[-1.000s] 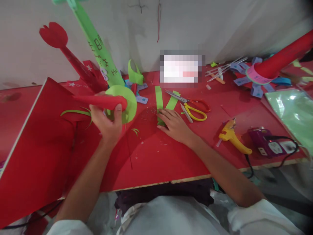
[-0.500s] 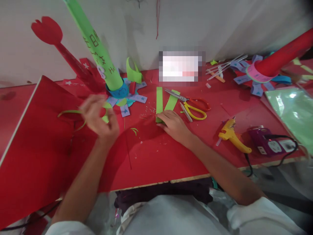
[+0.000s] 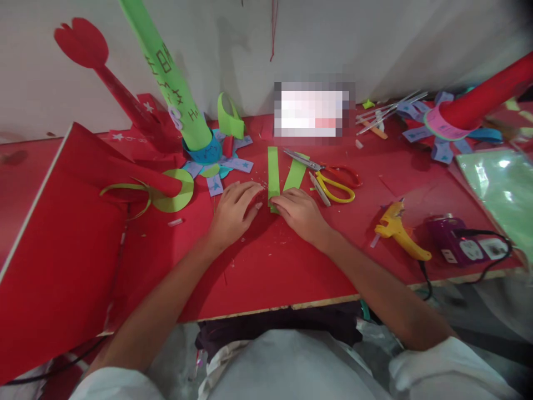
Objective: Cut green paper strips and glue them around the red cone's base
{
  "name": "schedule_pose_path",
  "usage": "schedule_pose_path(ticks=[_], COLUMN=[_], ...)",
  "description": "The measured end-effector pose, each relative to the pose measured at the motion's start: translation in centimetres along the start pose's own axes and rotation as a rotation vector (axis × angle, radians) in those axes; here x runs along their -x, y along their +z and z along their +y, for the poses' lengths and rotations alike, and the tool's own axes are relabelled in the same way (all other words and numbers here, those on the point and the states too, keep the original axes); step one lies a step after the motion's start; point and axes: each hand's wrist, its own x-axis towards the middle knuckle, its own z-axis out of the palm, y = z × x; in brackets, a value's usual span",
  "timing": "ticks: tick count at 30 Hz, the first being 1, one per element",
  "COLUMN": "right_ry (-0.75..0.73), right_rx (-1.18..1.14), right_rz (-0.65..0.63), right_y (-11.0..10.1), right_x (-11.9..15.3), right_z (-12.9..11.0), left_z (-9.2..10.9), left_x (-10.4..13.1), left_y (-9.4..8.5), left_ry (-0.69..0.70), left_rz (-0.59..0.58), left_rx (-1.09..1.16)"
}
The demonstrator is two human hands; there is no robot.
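My right hand (image 3: 306,218) rests on the table with its fingertips closed on the lower end of a narrow green paper strip (image 3: 273,172). Left of that strip, my left hand (image 3: 235,211) is open over the table, fingers curved and thumb apart, with nothing visible in it. A second green strip (image 3: 296,173) lies slanted just beyond my right fingers. Scissors (image 3: 333,176) with one red and one yellow handle lie across its upper end. Alongside the scissors is a slim pale cutter-like tool (image 3: 320,190).
A yellow glue gun (image 3: 397,229) and a purple power box (image 3: 452,239) lie at right. Behind my left hand stands a green paper tube (image 3: 179,89) on a star-like base. A red panel (image 3: 62,250) slants up at left, near a green disc (image 3: 183,194) bearing a red tube.
My left hand has swept right and down, from over the green disc to beside the green strip. The disc shows fully now. My right hand stays at the strip's lower end.
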Motion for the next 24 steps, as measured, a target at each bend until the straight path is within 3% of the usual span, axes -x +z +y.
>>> schedule_pose_path(ticks=[3,6,10,13,18,21,24], right_ry=[0.093,0.239,0.362,0.38,0.314,0.229,0.018], right_rx=[-0.088,-0.285,-0.564,-0.663,-0.684,-0.588,-0.476], right_rz=[0.116,0.359,0.615,0.717,0.687,0.568,0.399], right_y=[-0.2,-0.8,-1.8,-2.1,-2.4,-2.7,-2.7], right_x=[0.0,-0.3,-0.9,-1.1,-0.7,-0.1,0.4], right_z=[0.2,0.4,0.9,0.9,-0.2,-1.0,-1.5], left_z=[0.2,1.0,3.0,3.8,2.8,1.7,0.4], left_x=[0.1,0.3,0.5,0.5,0.4,0.2,0.0], left_y=[-0.2,-0.2,0.8,1.9,2.1,1.5,1.1], left_ry=[0.054,0.218,0.418,0.385,0.229,0.165,0.065], left_rz=[-0.003,-0.05,-0.308,-0.444,-0.413,-0.335,-0.281], left_rx=[-0.05,-0.098,-0.054,-0.03,-0.042,-0.096,-0.165])
